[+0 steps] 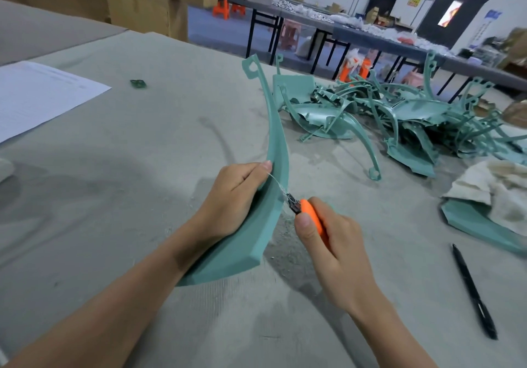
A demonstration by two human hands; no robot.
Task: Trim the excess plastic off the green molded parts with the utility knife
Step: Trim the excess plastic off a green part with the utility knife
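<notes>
A long curved green molded part (pixel 276 128) stands tilted over the grey table, its narrow hooked tip pointing away. My left hand (pixel 233 196) grips its wide lower section, fingers curled round the left edge. My right hand (pixel 330 239) holds an orange utility knife (pixel 309 213), and the dark blade tip touches the part's right edge. A thin pale sliver of plastic curls from the blade up toward my left thumb. A pile of other green molded parts (pixel 399 119) lies at the right back of the table.
A black pen (pixel 473 290) lies at the right front. A crumpled cloth (pixel 496 190) covers another green piece (pixel 473 222). A white paper sheet (pixel 37 93) lies at the left, a small green scrap (pixel 139 83) beyond it. Cardboard boxes (pixel 142 5) stand behind the grey table (pixel 142 153).
</notes>
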